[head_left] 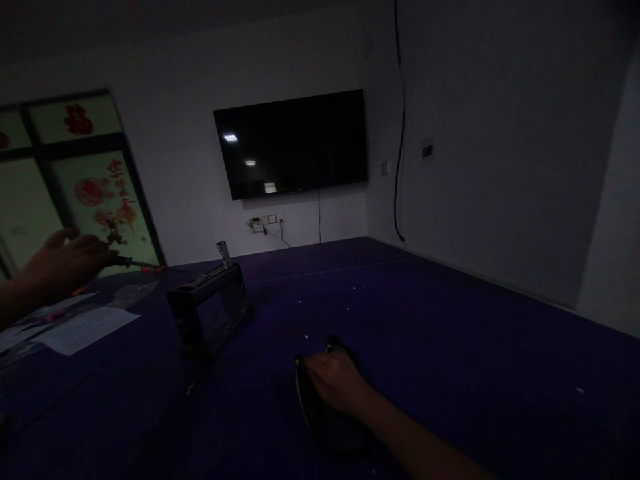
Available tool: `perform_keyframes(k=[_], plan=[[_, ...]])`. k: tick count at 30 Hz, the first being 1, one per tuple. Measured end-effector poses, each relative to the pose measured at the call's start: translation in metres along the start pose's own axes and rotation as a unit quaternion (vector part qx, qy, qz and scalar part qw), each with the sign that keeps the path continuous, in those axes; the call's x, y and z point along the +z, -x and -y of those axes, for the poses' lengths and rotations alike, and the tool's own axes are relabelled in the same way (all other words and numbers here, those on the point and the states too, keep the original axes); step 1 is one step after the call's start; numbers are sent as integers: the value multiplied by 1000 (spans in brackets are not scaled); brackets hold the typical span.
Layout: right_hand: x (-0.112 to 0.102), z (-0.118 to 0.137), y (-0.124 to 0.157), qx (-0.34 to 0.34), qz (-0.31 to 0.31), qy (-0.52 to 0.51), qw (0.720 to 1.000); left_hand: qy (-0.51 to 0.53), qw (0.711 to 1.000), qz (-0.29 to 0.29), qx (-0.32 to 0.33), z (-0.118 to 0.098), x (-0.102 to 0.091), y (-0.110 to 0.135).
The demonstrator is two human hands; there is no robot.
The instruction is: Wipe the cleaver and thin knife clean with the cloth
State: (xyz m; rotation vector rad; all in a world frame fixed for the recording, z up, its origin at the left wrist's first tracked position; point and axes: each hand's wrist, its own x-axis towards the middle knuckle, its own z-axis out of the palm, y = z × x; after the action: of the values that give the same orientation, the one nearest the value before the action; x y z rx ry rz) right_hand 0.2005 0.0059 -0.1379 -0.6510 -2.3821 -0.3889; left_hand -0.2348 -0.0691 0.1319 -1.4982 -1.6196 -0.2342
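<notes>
The room is dim. My left hand point(63, 261) is raised at the left edge, fingers closed round a thin tool with an orange part, likely a screwdriver point(136, 265), whose tip points right. My right hand point(336, 381) rests palm down, fingers curled, on a dark object with a yellow edge point(320, 413) lying on the blue floor point(425, 333). Between the hands a black box-shaped device with a screen-like face point(210, 308) stands on the floor, and a small metal piece point(223, 253) sticks up behind it.
White paper sheets point(83, 328) and a clear plastic bag point(131, 293) lie at the left. A wall-mounted black TV point(295, 143) hangs ahead, with sockets point(267, 220) below it. A decorated window point(95, 193) is at the left, a hanging cable point(400, 133) at the right.
</notes>
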Motion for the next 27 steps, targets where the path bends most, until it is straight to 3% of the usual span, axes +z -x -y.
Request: perform_keyframes(k=[2, 6, 8, 12, 15, 19, 23, 27], plan=[[-1, 1, 0, 2, 3, -1, 1000, -46, 997, 13, 56, 0, -5, -25], [-3, 1, 0, -2, 4, -9, 1000, -104, 993, -10, 52, -7, -2, -57], [-3, 1, 0, -1, 2, -13, 1000, -111, 992, -34, 59, -17, 2, -74], [0, 2, 1, 3, 5, -7, 1000, -107, 983, -60, 135, -40, 13, -111], [4, 1, 2, 8, 12, -5, 1000, -105, 975, -124, 150, -57, 29, -132], [5, 1, 4, 13, 24, -10, 1000, -25, 972, -93, 214, -78, 60, -140], [3, 3, 5, 8, 30, -7, 999, 26, 975, -61, 210, -94, 89, -131], [3, 3, 5, 6, 30, -14, 999, 26, 977, -49, 204, -101, 101, -118]])
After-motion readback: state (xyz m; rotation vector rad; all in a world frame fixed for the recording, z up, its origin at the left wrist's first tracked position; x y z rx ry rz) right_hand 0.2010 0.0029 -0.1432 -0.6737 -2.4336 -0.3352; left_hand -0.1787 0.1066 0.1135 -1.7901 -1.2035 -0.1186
